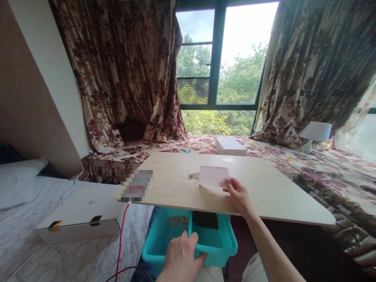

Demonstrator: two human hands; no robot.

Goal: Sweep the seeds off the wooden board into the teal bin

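Between the thumb and fingers of my right hand [238, 194] is a thin, pale translucent plastic sheet [214, 176], tilted over the light wooden tabletop. Just left of the sheet's edge lies a loose scatter of small greenish-brown grains [193, 176], probably beans or seeds. My left hand [183, 248] is closed over the front rim of a turquoise divided box [217, 250], which sits below the table's near edge. Dark green grains [205, 220] cover part of its right compartment, and a few lie in the left one. The tabletop hides the box's far end.
A blurred-out flat object [136, 186] with a red cable [122, 239] occupies the left end of the table [273, 188]. On the bed at left rests a white box [82, 213]. Another white box [231, 146] and a lamp [315, 133] stand on the window ledge.
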